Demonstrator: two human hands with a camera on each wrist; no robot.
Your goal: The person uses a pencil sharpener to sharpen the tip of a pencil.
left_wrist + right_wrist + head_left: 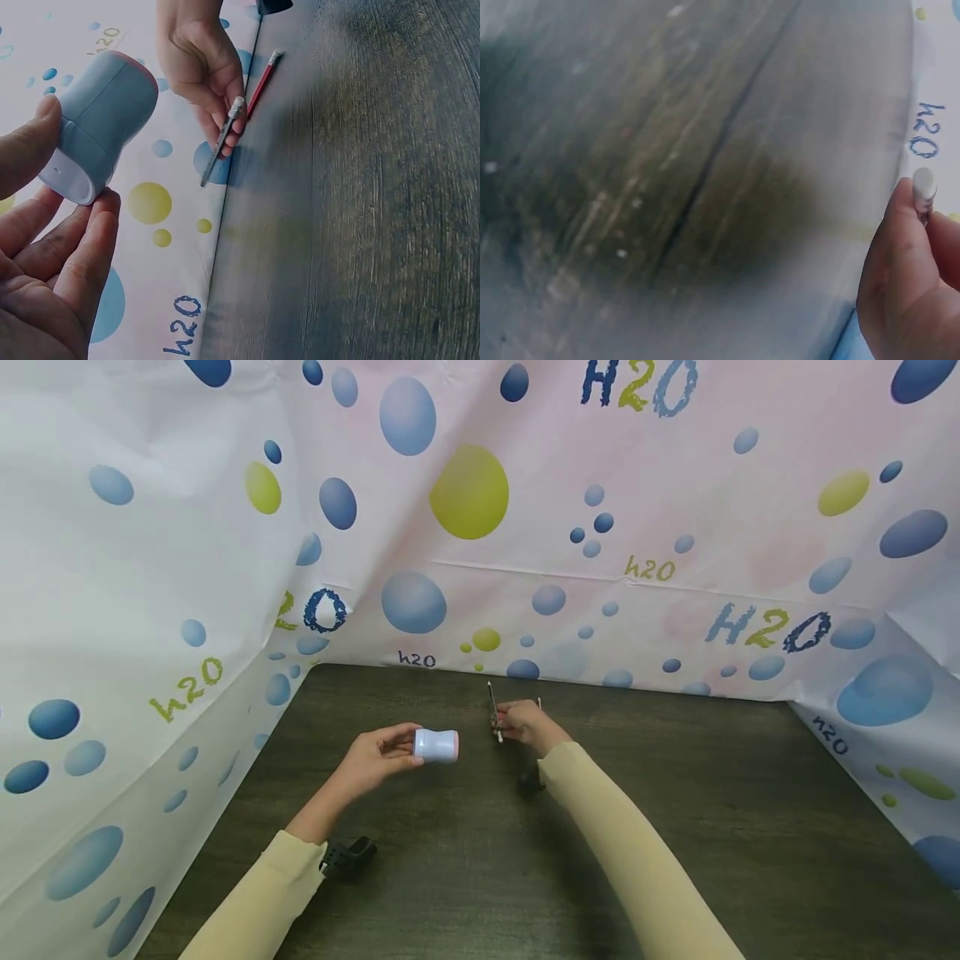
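Observation:
My left hand (pixel 375 756) holds a light blue, waisted hollow cup (pixel 435 746) on its side by one end, thumb on one side and fingers on the other. In the left wrist view the cup's (pixel 109 112) open end faces the palm, and a reddish-pink edge rings the far end. To the right, near the back of the table, my right hand (pixel 525 724) pinches a dark pencil (pixel 221 142) with a white eraser. Just beyond these fingers is a red pencil (pixel 261 86), also white-tipped, partly hidden by the hand. The right wrist view shows the pinched eraser (pixel 925 184) close up.
The dark wood-grain table (pixel 450 860) runs back to a white sheet (pixel 637 527) printed with blue and green dots and "h2o" lettering. That sheet also rises along the left and right sides. A black wrist device (pixel 348 854) sits below the left wrist.

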